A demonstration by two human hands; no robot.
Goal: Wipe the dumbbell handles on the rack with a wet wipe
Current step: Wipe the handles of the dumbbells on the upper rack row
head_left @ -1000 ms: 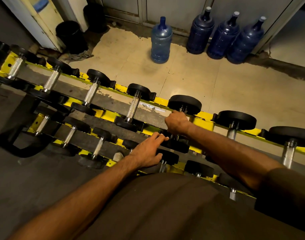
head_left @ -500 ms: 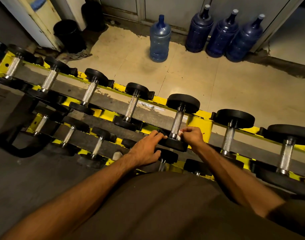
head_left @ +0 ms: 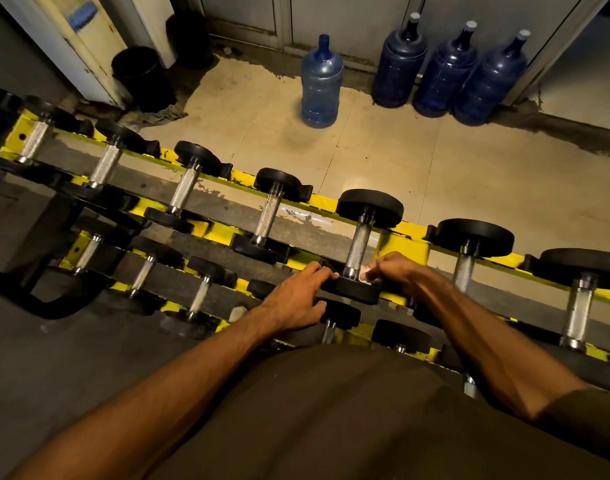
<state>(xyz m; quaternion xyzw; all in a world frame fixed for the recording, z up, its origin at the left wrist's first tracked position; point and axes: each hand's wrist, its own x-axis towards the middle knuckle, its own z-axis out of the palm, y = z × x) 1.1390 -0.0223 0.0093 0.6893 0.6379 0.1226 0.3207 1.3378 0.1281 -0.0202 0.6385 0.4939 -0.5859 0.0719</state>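
The right hand (head_left: 397, 270) pinches a small white wet wipe (head_left: 366, 274) in its curled fingers. The wipe sits just beside the low end of a steel handle (head_left: 357, 242), right where the handle meets the near black weight (head_left: 355, 289). The left hand (head_left: 296, 297) rests on that weight with its fingers almost straight, holding nothing. This dumbbell (head_left: 369, 207) lies across the yellow rack (head_left: 405, 242), right at the tips of both hands.

The dumbbell looks heavy and hard, so it will likely stay put when rubbed, with no need to lift it. The handle looks rough and bumpy and may snag the wipe. The wipe is soft, thin and wet, so it may tear or bunch up. It seems best to wrap it around the handle, thumb on 1 side and fingers on the other, then slide it toward the far weight. The next handle (head_left: 465, 271) waits just right of the right hand's fingers.
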